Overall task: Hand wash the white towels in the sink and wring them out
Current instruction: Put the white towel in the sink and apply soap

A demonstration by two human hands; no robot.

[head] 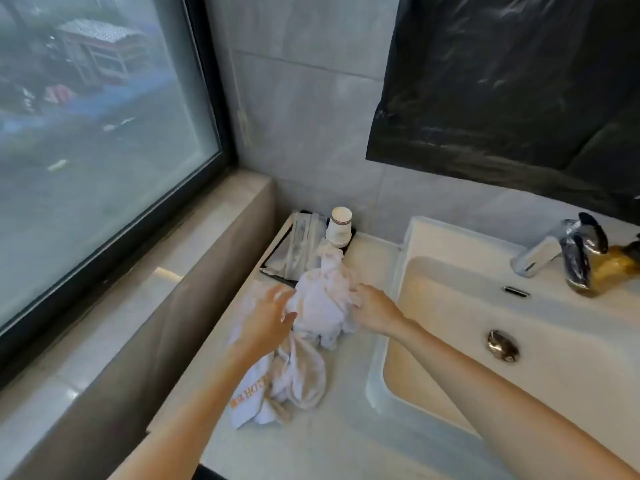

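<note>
Reaching at the white towels (322,306), bunched on the counter (346,427) left of the sink (433,237), I've got left hand (266,320) spread open on them, right hand (374,311) touching their sink-side edge, grip unclear. Tap (550,252) shows no water, so I judge washing and wringing all remain. Paper cups (339,226) on tray (277,273) at back edge; window (104,133) left, tiled wall (304,116) behind.

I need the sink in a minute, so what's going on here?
A person is handling a heap of white towels on the counter, left of the sink. The left hand, fingers spread, is at one side of the heap. The right hand touches the other side, but whether it grips is unclear. No towel is in the sink yet, and no water runs from the tap.
</note>
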